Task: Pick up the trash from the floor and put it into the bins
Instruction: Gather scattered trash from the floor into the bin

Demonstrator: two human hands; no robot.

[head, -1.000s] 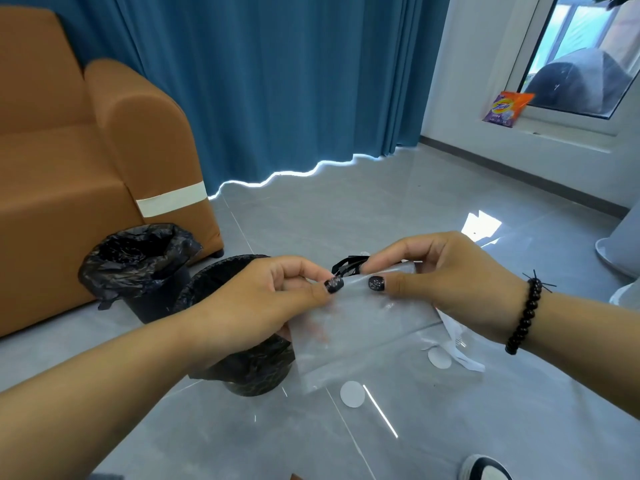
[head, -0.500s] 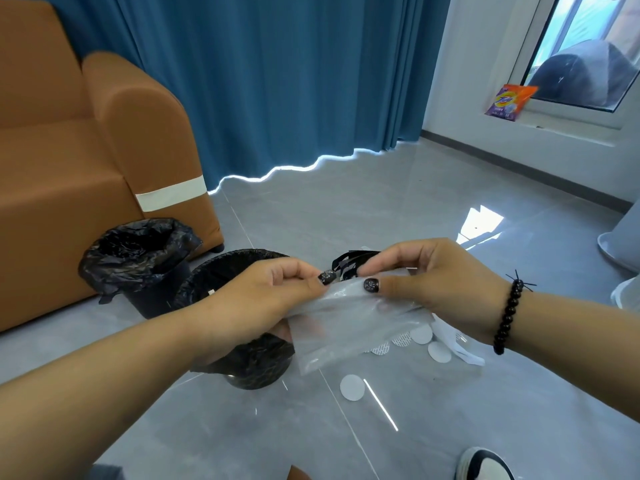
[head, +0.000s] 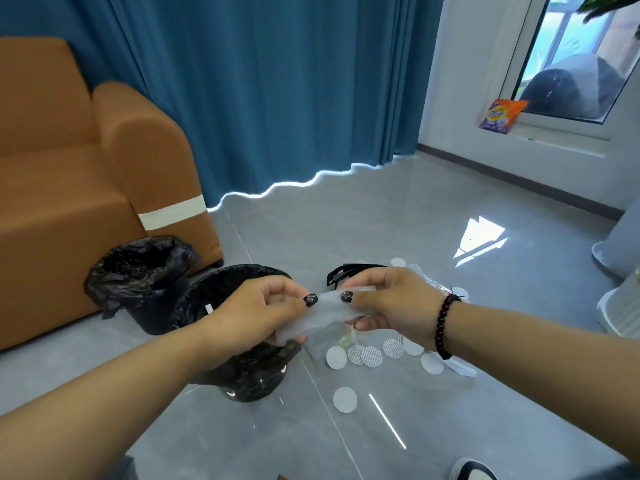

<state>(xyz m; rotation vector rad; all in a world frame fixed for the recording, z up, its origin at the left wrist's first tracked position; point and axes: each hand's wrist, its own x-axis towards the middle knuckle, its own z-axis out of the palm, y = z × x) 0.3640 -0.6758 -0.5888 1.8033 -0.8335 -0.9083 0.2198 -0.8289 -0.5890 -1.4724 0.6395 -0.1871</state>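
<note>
Grey glossy floor tiles (head: 433, 216), reflecting window light, carry everything in view. Nearest the camera: toe of a shoe (head: 472, 471) at the bottom right edge. Next out, a single white paper disc (head: 345, 399) lies alone on the tile, with a cluster of more discs (head: 370, 355), some plain and some patterned, just beyond it under the right wrist.

Both hands meet above the floor. Left hand (head: 258, 311) pinches one end of a crumpled clear plastic bag (head: 322, 315) between thumb and curled fingers; right hand (head: 388, 301) pinches the other end the same way, with a black bead bracelet (head: 445, 325) at the wrist. The bag is bunched between the two thumbs and hangs beside the rim of the near bin.

Near bin (head: 249, 372), lined with a black bag, sits directly under the left hand. Second bin (head: 138, 271), also black-lined, stands just beside it to the left, near the foot of an orange sofa (head: 69, 168). Black strips of trash (head: 341, 273) lie on the floor behind the right hand's fingers.

Farther back: blue curtain (head: 277, 81), white wall, a window with an orange packet (head: 502, 114) on the sill.
</note>
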